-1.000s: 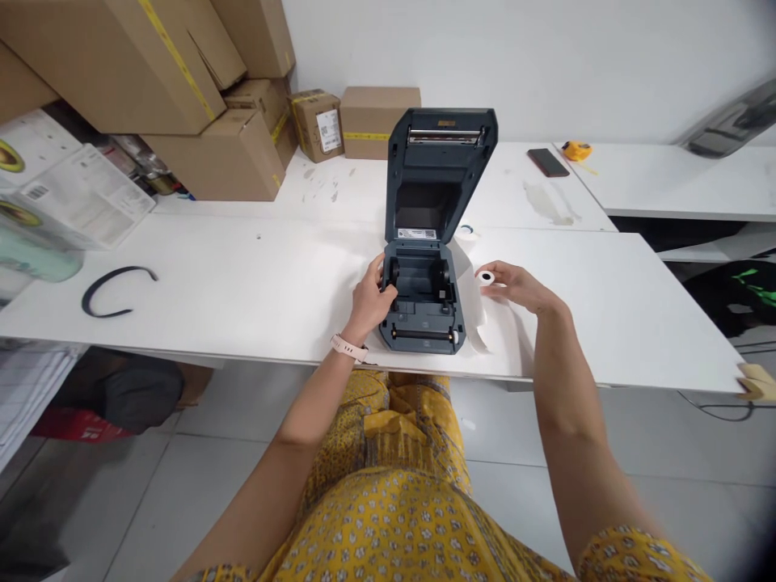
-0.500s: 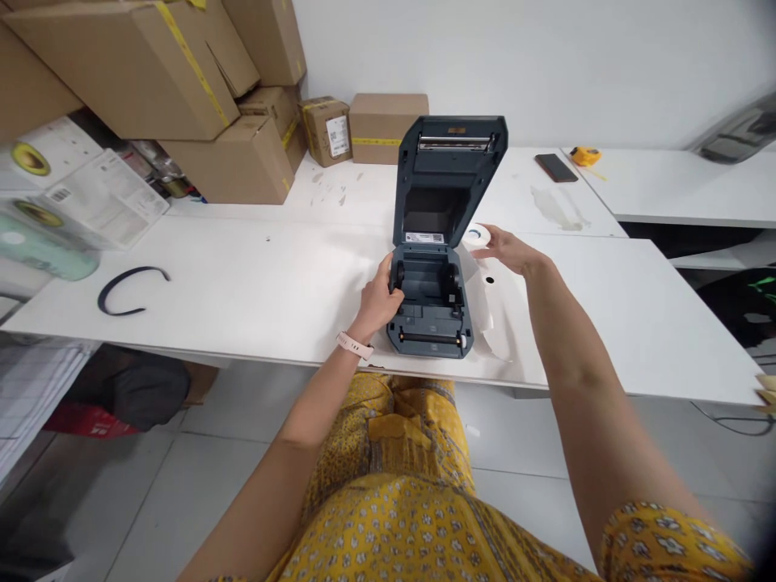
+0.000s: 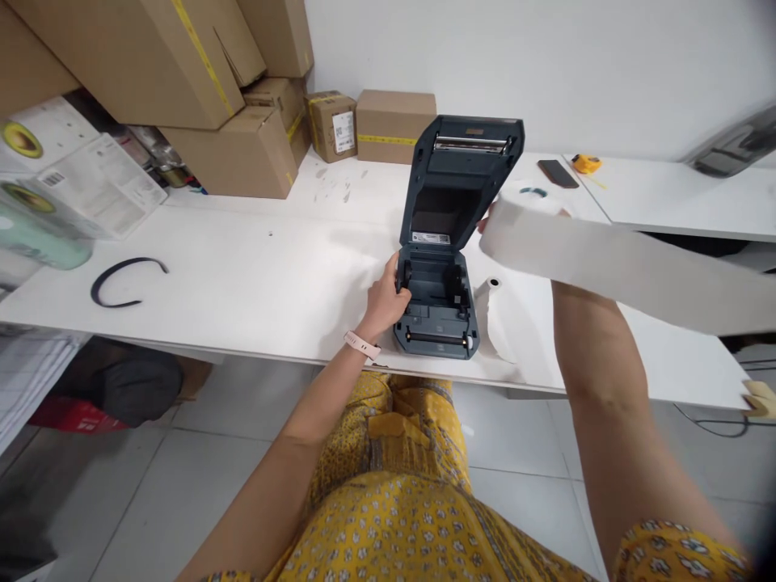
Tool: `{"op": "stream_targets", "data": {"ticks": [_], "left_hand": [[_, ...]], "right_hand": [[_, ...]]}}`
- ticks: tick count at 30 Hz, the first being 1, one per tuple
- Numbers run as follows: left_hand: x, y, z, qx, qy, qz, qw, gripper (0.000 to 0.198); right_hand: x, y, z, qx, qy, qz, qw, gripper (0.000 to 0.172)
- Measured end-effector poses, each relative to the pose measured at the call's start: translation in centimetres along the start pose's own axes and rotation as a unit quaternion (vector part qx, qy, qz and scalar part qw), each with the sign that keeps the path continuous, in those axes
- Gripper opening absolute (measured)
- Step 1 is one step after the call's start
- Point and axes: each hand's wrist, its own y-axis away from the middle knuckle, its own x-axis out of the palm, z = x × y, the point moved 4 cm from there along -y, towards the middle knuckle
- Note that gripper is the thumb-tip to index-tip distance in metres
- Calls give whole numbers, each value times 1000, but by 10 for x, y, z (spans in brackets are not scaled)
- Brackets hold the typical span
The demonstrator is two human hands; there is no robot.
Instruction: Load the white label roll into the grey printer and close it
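Note:
A dark grey label printer (image 3: pixel 436 301) stands on the white table with its lid (image 3: pixel 464 174) tilted up and its inner bay bare. My left hand (image 3: pixel 388 297) is closed on the printer's left side, with the thumb over the edge. To the right of the printer, my right hand (image 3: pixel 485 221) grips a wide white paper roll (image 3: pixel 515 230), which hides most of that hand. A long loose strip (image 3: pixel 655 271) runs from this roll off to the right. A second, small roll of white paper (image 3: pixel 494 303) with a dark core lies beside the printer.
Cardboard boxes (image 3: pixel 230 153) are stacked at the back left. A dark headband (image 3: pixel 100 283) and a green bottle (image 3: pixel 45 238) are on the left. A phone (image 3: pixel 558 174) and a yellow tape measure (image 3: pixel 586 164) lie at the back right. The table's front edge is close to my body.
My right hand has lifted the large paper roll from beside the printer toward the camera and right, with its strip now unrolled. My left hand stays on the printer.

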Motion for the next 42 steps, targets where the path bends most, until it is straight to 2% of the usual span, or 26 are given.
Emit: {"op": "stream_targets", "data": {"ticks": [2, 4, 6, 8, 12, 18, 22, 25, 27, 28, 30, 31, 32, 34, 35, 36, 39, 42], "left_hand": [[-1, -1, 1, 1, -4, 8, 1000, 90], [-2, -2, 2, 6, -3, 19, 1000, 90], [-3, -3, 4, 16, 8, 31, 999, 90], [-3, -4, 6, 26, 18, 40, 999, 89], [-3, -4, 8, 28, 5, 48, 998, 84], [-3, 1, 6, 30, 4, 50, 998, 78], [-2, 4, 5, 29, -7, 45, 999, 73], [-2, 5, 5, 29, -7, 39, 999, 70], [-1, 6, 6, 32, -2, 35, 999, 69], [-1, 6, 6, 34, 0, 33, 999, 68], [-1, 7, 7, 37, 3, 28, 999, 67], [-1, 7, 7, 37, 4, 25, 999, 67], [-1, 7, 9, 37, 4, 22, 999, 67], [0, 4, 12, 40, 5, 17, 999, 65], [1, 2, 14, 43, 9, 14, 999, 63], [3, 0, 17, 48, 18, 11, 999, 62], [6, -2, 23, 80, 73, -15, 994, 55], [4, 20, 25, 139, 113, -78, 981, 50]], "right_hand": [[18, -1, 27, 0, -12, 56, 998, 72], [43, -4, 47, 2, 16, 144, 989, 71], [65, -9, 55, -6, 81, 216, 973, 73], [79, -15, 53, -8, 152, 250, 956, 72], [91, -20, 45, 3, 244, 267, 932, 65], [109, -25, 47, 22, 355, 286, 890, 57], [122, -33, 31, 53, 391, 281, 875, 70], [120, -30, 26, 32, 372, 277, 885, 74], [110, -23, 36, 2, 324, 248, 913, 69], [102, -19, 46, -19, 287, 206, 935, 62], [76, -15, 72, -80, 211, 45, 973, 48], [60, -14, 86, -121, 184, -70, 973, 45], [44, -14, 98, -160, 174, -187, 954, 44], [19, -20, 113, -220, 196, -360, 885, 46], [12, -29, 114, -224, 218, -386, 868, 49], [6, -42, 111, -214, 231, -387, 867, 51], [-1, -74, 93, -149, 219, -331, 906, 53], [2, -67, 91, -162, 205, -340, 904, 56]]}}
